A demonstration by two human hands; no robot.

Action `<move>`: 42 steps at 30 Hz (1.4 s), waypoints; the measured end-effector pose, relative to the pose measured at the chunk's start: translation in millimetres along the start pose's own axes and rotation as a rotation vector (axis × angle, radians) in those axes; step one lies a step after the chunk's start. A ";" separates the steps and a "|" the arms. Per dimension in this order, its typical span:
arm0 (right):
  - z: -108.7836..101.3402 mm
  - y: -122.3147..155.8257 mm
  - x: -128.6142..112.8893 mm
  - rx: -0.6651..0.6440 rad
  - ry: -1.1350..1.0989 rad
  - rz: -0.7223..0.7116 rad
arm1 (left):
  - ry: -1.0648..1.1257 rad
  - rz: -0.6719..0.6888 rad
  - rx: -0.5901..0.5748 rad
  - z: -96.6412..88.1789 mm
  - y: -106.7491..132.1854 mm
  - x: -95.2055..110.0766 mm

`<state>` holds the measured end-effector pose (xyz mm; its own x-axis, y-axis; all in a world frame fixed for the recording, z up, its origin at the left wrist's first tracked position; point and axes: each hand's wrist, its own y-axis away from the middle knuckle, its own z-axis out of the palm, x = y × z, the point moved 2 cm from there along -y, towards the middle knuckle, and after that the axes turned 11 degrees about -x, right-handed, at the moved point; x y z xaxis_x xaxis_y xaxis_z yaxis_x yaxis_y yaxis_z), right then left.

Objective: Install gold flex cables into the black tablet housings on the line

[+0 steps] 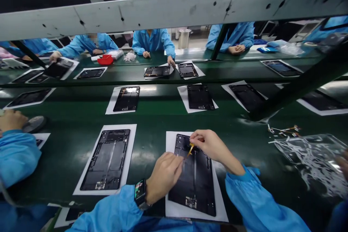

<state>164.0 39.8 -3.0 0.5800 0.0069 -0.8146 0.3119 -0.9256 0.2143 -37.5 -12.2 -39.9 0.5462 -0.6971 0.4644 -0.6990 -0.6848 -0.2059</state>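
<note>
One yellow strip (191,148) above one black shell (203,185)

Head view: my right hand (210,146) pinches the strip over the shell's upper part. My left hand (165,172) has its fingertips drawn together near the strip's lower end; what they grasp, I cannot tell. The shell lies askew on a white sheet (170,144), directly before me on the green bench (149,137).

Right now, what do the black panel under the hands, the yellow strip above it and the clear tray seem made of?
Black panel: perhaps plastic or coated metal, satin, by its dull sheen. Yellow strip: possibly plastic film, seemingly smooth, being thin and bright. Clear tray: probably hard plastic, glossy, being see-through with glinting edges.
</note>
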 end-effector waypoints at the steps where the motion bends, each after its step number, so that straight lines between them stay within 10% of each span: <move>1: 3.8 -10.0 3.9 -0.018 0.026 0.009 | -0.081 0.038 0.006 -1.2 0.6 -3.2; 11: 32.7 -68.4 32.5 -0.024 0.184 0.149 | -0.289 0.094 0.005 13.5 -15.4 -22.8; 25: 11.9 -103.4 33.8 -0.219 0.364 0.453 | -0.179 0.131 -0.052 21.5 -9.3 -34.0; 42: 36.1 -51.2 24.8 0.018 0.729 0.118 | -0.117 0.190 -0.019 22.9 -9.3 -41.1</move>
<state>135.3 73.7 -53.6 0.9636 0.1507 -0.2207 0.2079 -0.9417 0.2647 -42.9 18.0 -76.8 0.4528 -0.8340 0.3153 -0.8023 -0.5354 -0.2638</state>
